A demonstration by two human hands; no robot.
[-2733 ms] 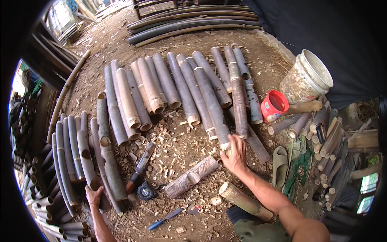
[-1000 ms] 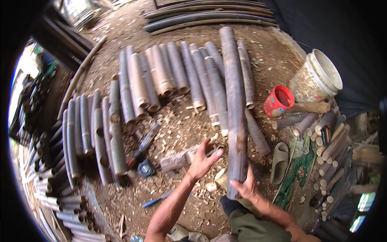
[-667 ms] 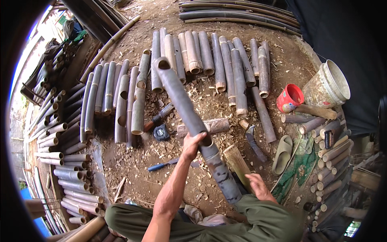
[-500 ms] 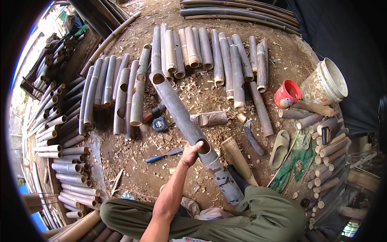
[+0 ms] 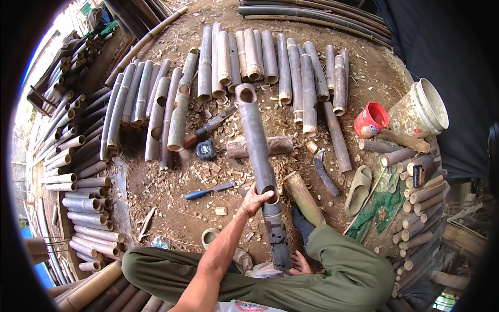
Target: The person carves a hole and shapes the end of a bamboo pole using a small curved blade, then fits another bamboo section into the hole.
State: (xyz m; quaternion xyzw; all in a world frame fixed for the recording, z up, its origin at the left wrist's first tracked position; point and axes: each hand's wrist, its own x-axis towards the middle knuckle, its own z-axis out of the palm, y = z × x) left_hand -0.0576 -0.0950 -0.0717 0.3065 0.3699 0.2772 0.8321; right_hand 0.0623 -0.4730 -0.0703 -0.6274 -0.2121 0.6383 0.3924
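Note:
My left hand [image 5: 254, 201] is wrapped round a long grey bamboo tube [image 5: 255, 135], its thumb at the edge of a notch cut in the wall. The tube stands steeply tilted in front of me, with another cut opening near its far end and dark blotches on its lower part. Beside the tube's near end, by my lap, my right hand [image 5: 300, 264] shows with fingers apart; whether it touches the tube I cannot tell. Beyond the tube a short log [image 5: 283, 145] lies crosswise on the ground. A pale bamboo piece [image 5: 303, 200] leans right of the tube, near my leg.
Cut bamboo tubes [image 5: 311, 96] lie in rows ahead, with stacks at both sides. A blue-handled chisel [image 5: 208, 191], a tape measure [image 5: 206, 150] and a curved blade [image 5: 325, 172] lie among wood chips. At right are a red pail [image 5: 371, 119], a white bucket [image 5: 420, 109] and a sandal [image 5: 358, 191].
The bamboo tube has swung more upright, its far end moving right and its near end left toward my lap. My right hand has come into view beside the near end.

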